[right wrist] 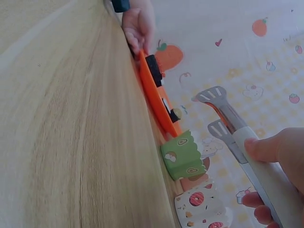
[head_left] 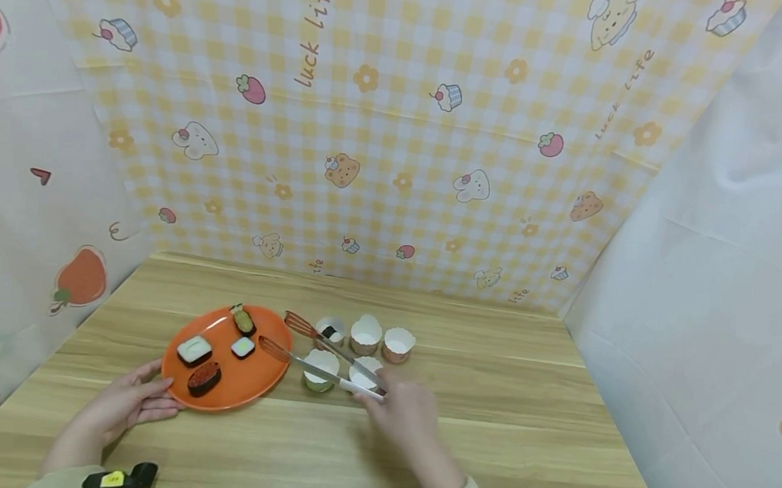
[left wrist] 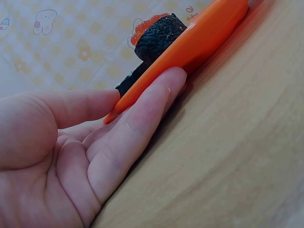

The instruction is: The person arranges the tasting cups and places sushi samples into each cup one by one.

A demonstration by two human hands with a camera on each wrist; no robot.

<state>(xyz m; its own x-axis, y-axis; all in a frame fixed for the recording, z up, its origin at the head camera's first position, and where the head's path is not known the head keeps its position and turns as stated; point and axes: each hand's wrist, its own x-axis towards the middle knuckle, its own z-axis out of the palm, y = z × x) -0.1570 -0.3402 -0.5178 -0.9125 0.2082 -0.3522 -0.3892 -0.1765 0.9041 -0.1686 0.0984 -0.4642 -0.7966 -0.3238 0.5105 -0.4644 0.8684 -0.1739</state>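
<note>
My left hand [head_left: 129,400] grips the near left rim of an orange oval plate [head_left: 255,385], thumb on top and fingers underneath, as the left wrist view shows. On the plate lie a roe-topped sushi [head_left: 204,379], a white-topped sushi [head_left: 194,351], a small sushi roll [head_left: 243,348] and a yellowish-topped sushi [head_left: 243,321]. My right hand [head_left: 407,413] holds white-handled metal tongs [right wrist: 268,180]. Their slotted tips stand apart with nothing between them, over the plate's right edge and the nearby cups in the head view.
Several paper baking cups stand right of the plate, among them a green cup [right wrist: 183,159] and a white donut-print cup [right wrist: 202,204]. In the back left cup lies a black-and-white piece [head_left: 329,333]. A patterned cloth [head_left: 394,199] hangs behind the wooden table [head_left: 487,429].
</note>
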